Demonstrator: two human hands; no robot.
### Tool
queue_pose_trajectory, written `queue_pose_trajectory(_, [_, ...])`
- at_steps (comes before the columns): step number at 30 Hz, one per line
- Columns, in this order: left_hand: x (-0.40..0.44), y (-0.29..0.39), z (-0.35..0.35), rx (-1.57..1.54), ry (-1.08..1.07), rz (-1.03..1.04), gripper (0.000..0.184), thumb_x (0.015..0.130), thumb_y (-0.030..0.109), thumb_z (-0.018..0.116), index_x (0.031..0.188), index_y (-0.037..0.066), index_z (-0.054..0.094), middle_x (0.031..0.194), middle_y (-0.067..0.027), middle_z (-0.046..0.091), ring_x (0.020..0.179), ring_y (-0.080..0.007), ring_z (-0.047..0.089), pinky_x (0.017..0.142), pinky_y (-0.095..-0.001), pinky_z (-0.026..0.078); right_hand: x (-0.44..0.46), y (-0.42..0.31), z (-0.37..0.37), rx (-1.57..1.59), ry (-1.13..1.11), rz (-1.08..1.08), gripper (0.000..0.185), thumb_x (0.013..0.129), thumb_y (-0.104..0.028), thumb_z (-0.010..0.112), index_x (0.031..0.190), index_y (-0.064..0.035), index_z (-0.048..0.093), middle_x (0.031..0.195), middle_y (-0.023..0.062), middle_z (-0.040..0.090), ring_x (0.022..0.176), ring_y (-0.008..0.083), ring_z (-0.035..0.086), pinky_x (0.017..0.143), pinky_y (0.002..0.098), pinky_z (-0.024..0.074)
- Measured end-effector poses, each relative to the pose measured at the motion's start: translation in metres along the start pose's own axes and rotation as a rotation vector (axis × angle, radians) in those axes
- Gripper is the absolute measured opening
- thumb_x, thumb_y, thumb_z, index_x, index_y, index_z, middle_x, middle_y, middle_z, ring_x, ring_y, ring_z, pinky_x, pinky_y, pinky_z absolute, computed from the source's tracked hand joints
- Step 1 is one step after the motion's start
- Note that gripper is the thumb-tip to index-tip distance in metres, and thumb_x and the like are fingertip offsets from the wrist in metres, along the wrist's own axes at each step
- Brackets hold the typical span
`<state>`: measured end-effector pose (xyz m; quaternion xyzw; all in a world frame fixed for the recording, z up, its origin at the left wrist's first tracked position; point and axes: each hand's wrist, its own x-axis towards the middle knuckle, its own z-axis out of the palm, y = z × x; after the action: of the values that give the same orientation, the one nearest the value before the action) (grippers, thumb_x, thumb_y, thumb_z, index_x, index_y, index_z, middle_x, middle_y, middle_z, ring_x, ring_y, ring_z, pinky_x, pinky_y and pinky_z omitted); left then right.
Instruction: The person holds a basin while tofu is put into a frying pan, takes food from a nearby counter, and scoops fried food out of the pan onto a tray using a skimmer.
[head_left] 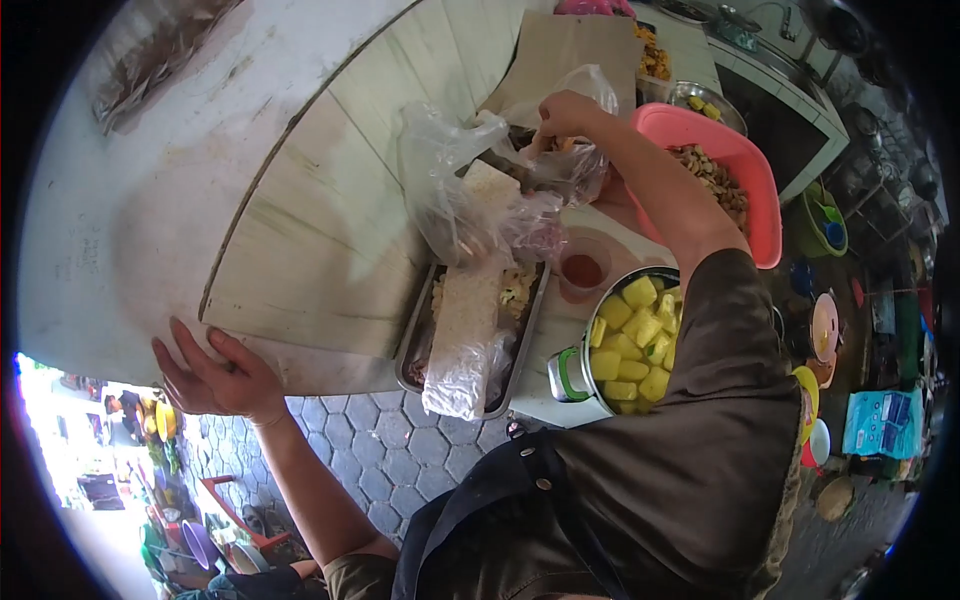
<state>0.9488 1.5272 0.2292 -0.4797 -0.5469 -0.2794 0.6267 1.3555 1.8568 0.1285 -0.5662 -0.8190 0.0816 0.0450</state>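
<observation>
My left hand is out at the left by the corner of the table and the white wall, fingers spread and holding nothing. My right hand reaches across to a clear plastic bag with dark food inside. Its fingers point down into the bag's mouth and look closed, but what they grip is hidden. Beside that bag lies another crumpled clear bag around a pale white block. Nearer me, a metal tray holds pale food, partly covered by a long white plastic-wrapped slab.
Under my right forearm stands a pink basin of chopped brown food. A pot of yellow chunks sits close to my body, next to a clear cup of red-brown liquid. Brown cardboard lies at the back, near a sink counter.
</observation>
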Motion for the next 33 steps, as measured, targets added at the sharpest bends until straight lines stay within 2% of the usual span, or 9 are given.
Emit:
queue_pose_trajectory(4, [0.002, 0.005, -0.002, 0.031, 0.001, -0.017, 0.033, 0.089, 0.026, 0.052, 0.119, 0.012, 0.057, 0.121, -0.0154, 0.051, 0.103, -0.0308, 0.051, 0.085, -0.0450, 0.038, -0.004, 0.020, -0.004, 0.125, 0.008, -0.027, 0.034, 0.061, -0.028, 0.063, 0.085, -0.0043, 0.066, 0.080, 0.0145, 0.064, 0.078, 0.0283, 0.062, 0.070, 0.0385, 0.0476])
queue_pose_trajectory(7, [0.003, 0.007, -0.002, 0.021, 0.000, -0.018, 0.033, 0.089, 0.026, 0.051, 0.119, 0.012, 0.056, 0.122, -0.0154, 0.051, 0.103, -0.0305, 0.052, 0.085, -0.0450, 0.038, -0.017, 0.020, -0.010, 0.233, 0.068, -0.095, 0.032, 0.062, -0.030, 0.064, 0.081, -0.0036, 0.067, 0.071, 0.0124, 0.063, 0.067, 0.0240, 0.061, 0.060, 0.0352, 0.0475])
queue_pose_trajectory(12, [0.002, 0.005, -0.002, 0.045, -0.006, -0.012, 0.033, 0.090, 0.026, 0.050, 0.120, 0.012, 0.056, 0.122, -0.0148, 0.051, 0.104, -0.0299, 0.051, 0.086, -0.0443, 0.038, -0.028, 0.024, -0.015, 0.834, 0.077, 0.144, 0.029, 0.068, -0.027, 0.068, 0.078, -0.0004, 0.064, 0.061, 0.0052, 0.053, 0.045, 0.0138, 0.044, 0.036, 0.0294, 0.0333])
queue_pose_trajectory(18, [0.003, 0.005, -0.002, 0.043, -0.011, -0.005, 0.033, 0.090, 0.026, 0.050, 0.120, 0.012, 0.056, 0.123, -0.0138, 0.051, 0.105, -0.0289, 0.050, 0.087, -0.0433, 0.038, -0.023, 0.028, -0.019, 1.340, 0.025, 0.248, 0.015, 0.073, -0.020, 0.067, 0.069, -0.0062, 0.062, 0.058, 0.0008, 0.049, 0.045, 0.0104, 0.040, 0.040, 0.0260, 0.0293])
queue_pose_trajectory(22, [0.001, 0.004, -0.001, 0.047, -0.009, 0.001, 0.033, 0.091, 0.024, 0.050, 0.120, 0.011, 0.056, 0.123, -0.0137, 0.051, 0.106, -0.0286, 0.050, 0.087, -0.0428, 0.038, -0.020, 0.031, -0.021, 1.457, -0.021, 0.265, 0.014, 0.073, -0.019, 0.067, 0.067, -0.0086, 0.061, 0.057, -0.0001, 0.049, 0.046, 0.0103, 0.040, 0.041, 0.0250, 0.0296])
queue_pose_trajectory(25, [0.001, 0.004, -0.001, 0.039, -0.015, 0.004, 0.032, 0.090, 0.024, 0.050, 0.120, 0.011, 0.056, 0.123, -0.0136, 0.051, 0.107, -0.0286, 0.050, 0.087, -0.0425, 0.038, -0.017, 0.031, -0.020, 1.321, -0.018, 0.277, 0.014, 0.075, -0.022, 0.065, 0.075, -0.0081, 0.064, 0.058, -0.0012, 0.049, 0.048, 0.0091, 0.041, 0.040, 0.0252, 0.0312])
queue_pose_trajectory(27, [0.002, 0.005, -0.003, 0.056, -0.027, 0.004, 0.032, 0.090, 0.023, 0.050, 0.120, 0.011, 0.056, 0.123, -0.0139, 0.051, 0.108, -0.0288, 0.050, 0.087, -0.0424, 0.038, -0.018, 0.029, -0.017, 0.999, -0.031, 0.201, 0.018, 0.075, -0.024, 0.066, 0.079, -0.0068, 0.065, 0.065, 0.0000, 0.054, 0.056, 0.0087, 0.048, 0.046, 0.0231, 0.0360])
queue_pose_trajectory(31, [0.002, 0.006, -0.002, 0.006, -0.030, -0.013, 0.032, 0.091, 0.025, 0.049, 0.119, 0.011, 0.057, 0.123, -0.0122, 0.050, 0.109, -0.0262, 0.048, 0.091, -0.0426, 0.034, -0.014, 0.001, 0.002, 0.740, -0.040, 0.237, 0.022, 0.076, -0.024, 0.064, 0.082, -0.0031, 0.065, 0.071, 0.0029, 0.058, 0.064, 0.0084, 0.052, 0.054, 0.0206, 0.0401])
queue_pose_trajectory(33, [0.001, 0.006, -0.001, 0.008, -0.024, -0.013, 0.032, 0.091, 0.025, 0.049, 0.119, 0.011, 0.057, 0.123, -0.0119, 0.050, 0.109, -0.0259, 0.048, 0.091, -0.0426, 0.034, -0.015, -0.009, 0.015, 1.257, -0.181, 0.102, 0.025, 0.074, -0.027, 0.065, 0.080, -0.0030, 0.065, 0.069, 0.0047, 0.058, 0.060, 0.0121, 0.053, 0.050, 0.0259, 0.0431])
